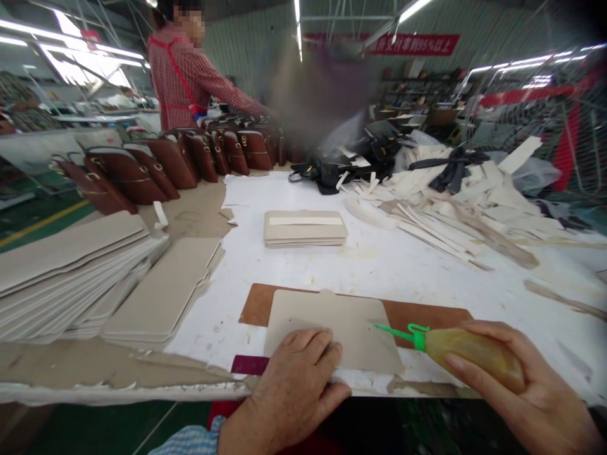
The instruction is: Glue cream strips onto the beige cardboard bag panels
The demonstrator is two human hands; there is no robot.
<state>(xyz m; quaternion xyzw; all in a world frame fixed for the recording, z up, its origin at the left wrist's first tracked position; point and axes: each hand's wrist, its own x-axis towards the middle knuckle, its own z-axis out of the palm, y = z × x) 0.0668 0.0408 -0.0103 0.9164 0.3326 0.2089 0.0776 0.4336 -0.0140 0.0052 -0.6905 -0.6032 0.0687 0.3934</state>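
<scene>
My left hand (303, 379) lies flat, fingers extended, on the lower left of a beige panel (351, 322) with rounded corners. Under that panel sits a strip of brown leather (434, 319), sticking out at both sides. My right hand (526, 379) is wrapped around a squeeze glue bottle (474, 354) of yellowish, see-through plastic. Its thin green nozzle (398, 330) points left, the tip over the panel's right part; I cannot tell whether it touches. A dark magenta piece (249, 364) lies left of the panel, partly behind my left hand.
Beyond the panel stands a small stack of beige pieces (303, 237) topped by a white strip. Large beige panels (161, 291) are piled at left. Brown bags (175, 158) line the back left, near a person (183, 76). Black bags (332, 167) and scraps (484, 196) crowd the back right.
</scene>
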